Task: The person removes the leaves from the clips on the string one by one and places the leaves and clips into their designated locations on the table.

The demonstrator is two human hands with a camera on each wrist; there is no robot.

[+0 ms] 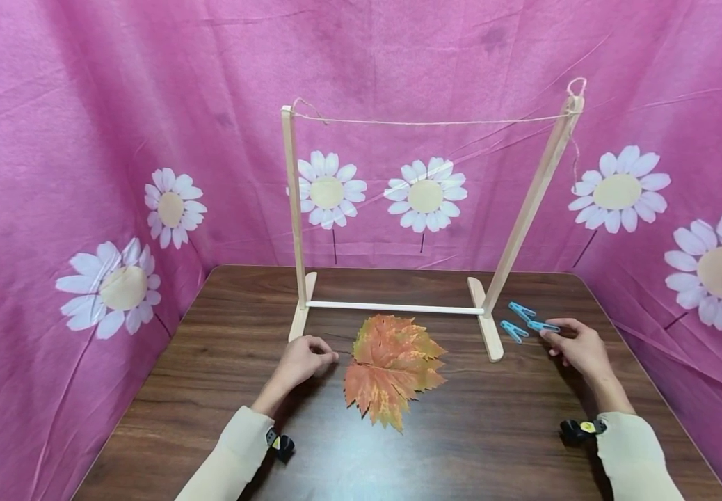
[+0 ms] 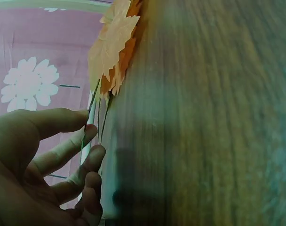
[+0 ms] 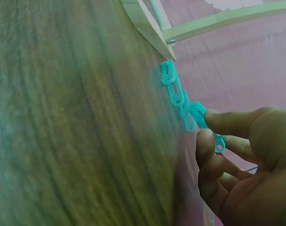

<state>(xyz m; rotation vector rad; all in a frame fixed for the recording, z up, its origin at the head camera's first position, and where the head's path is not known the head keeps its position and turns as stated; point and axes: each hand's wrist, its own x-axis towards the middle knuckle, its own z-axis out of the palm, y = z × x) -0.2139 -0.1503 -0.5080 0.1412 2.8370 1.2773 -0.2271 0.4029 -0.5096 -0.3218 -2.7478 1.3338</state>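
Note:
Orange and yellow artificial leaves (image 1: 392, 369) lie stacked on the table in the head view, their thin stems pointing left. My left hand (image 1: 303, 362) pinches a leaf stem (image 2: 92, 101) between thumb and index finger; other stems hang close beside it in the left wrist view. At the right, three blue clothespins (image 1: 514, 331) lie near the rack's right foot. My right hand (image 1: 576, 346) pinches one clothespin (image 3: 199, 115) between thumb and fingers, partly hidden by them in the right wrist view. The other two clothespins (image 3: 171, 82) overlap just beyond it.
A wooden rack stands behind the leaves, with a left post (image 1: 295, 209), a right post (image 1: 533, 209) and a white lower bar (image 1: 392, 307). A string (image 1: 430, 123) runs between the post tops. A pink cloth (image 1: 361, 56) with daisies surrounds the wooden table (image 1: 223, 403).

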